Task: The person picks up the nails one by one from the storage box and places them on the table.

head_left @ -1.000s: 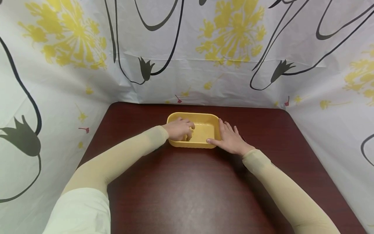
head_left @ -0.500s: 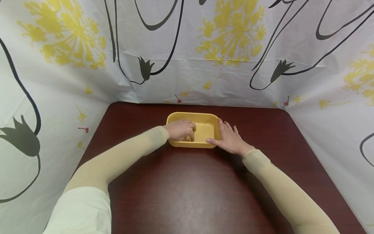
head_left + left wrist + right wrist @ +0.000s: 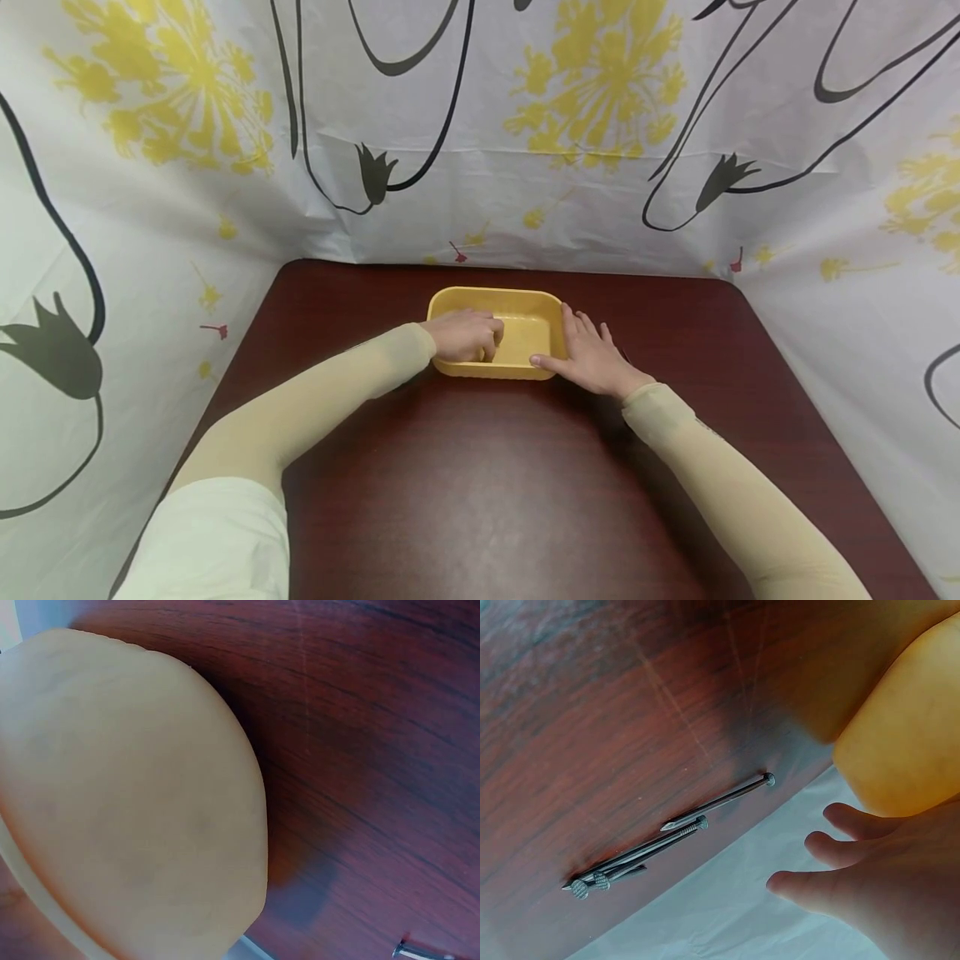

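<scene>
A yellow plastic tub (image 3: 525, 372) stands at the far middle of the table, its outer wall (image 3: 150, 780) filling much of the left wrist view. My left hand (image 3: 467, 335) reaches over its left end with fingers curled down inside; whatever lies under the fingertips is hidden. Against the tub's right end rests my right hand (image 3: 596, 358), fingers straight and thumb over the front rim. In the right wrist view, straight fingers of the right hand (image 3: 877, 862) show beside the tub. Several metal nails (image 3: 637, 859) lie on the table beyond these fingers, one (image 3: 720, 801) slightly apart.
The dark red wooden table (image 3: 480, 475) extends toward me. White patterned cloth (image 3: 480, 125) hangs close behind and along both sides. A metal nail-like piece (image 3: 420, 951) lies at the lower right corner of the left wrist view.
Inside the tub, my left hand's fingers have curled closer together and shifted slightly right. The right hand and the tub stay in place.
</scene>
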`<state>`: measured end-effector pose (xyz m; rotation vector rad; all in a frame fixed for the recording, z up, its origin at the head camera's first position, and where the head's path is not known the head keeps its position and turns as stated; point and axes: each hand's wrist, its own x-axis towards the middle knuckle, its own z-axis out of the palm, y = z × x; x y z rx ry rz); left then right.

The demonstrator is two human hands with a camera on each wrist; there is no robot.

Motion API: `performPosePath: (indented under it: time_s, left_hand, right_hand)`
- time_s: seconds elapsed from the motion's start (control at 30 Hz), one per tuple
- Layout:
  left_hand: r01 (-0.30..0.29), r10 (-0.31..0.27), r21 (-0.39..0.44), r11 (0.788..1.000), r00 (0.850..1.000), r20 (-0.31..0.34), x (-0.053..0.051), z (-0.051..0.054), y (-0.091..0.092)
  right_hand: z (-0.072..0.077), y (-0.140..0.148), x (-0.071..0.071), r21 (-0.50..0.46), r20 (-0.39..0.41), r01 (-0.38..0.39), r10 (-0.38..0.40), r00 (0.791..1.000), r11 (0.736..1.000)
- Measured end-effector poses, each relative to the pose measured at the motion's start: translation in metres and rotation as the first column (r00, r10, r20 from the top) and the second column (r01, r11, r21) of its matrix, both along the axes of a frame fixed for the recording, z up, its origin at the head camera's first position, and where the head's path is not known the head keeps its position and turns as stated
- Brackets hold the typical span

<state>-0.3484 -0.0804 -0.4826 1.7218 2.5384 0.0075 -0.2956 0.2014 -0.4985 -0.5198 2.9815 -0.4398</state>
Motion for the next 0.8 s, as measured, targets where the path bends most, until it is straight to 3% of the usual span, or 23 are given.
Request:
performPosePath:
  time_s: [0.43, 0.8]
  left_hand:
    - [-0.045, 0.044, -0.054, 0.998, 0.999, -0.02, 0.0011, -0.0006, 0.0019]
    - [-0.108, 0.108, 0.032, 0.994, 0.994, -0.008, -0.0033, 0.0038, -0.0013]
  right_hand:
    - [0.0003, -0.0001, 0.0003, -0.015, -0.011, 0.006, -0.006, 1.0, 1.0]
    - [-0.0003, 0.0, 0.0001, -0.009, -0.019, 0.0, 0.0, 1.0, 1.0]
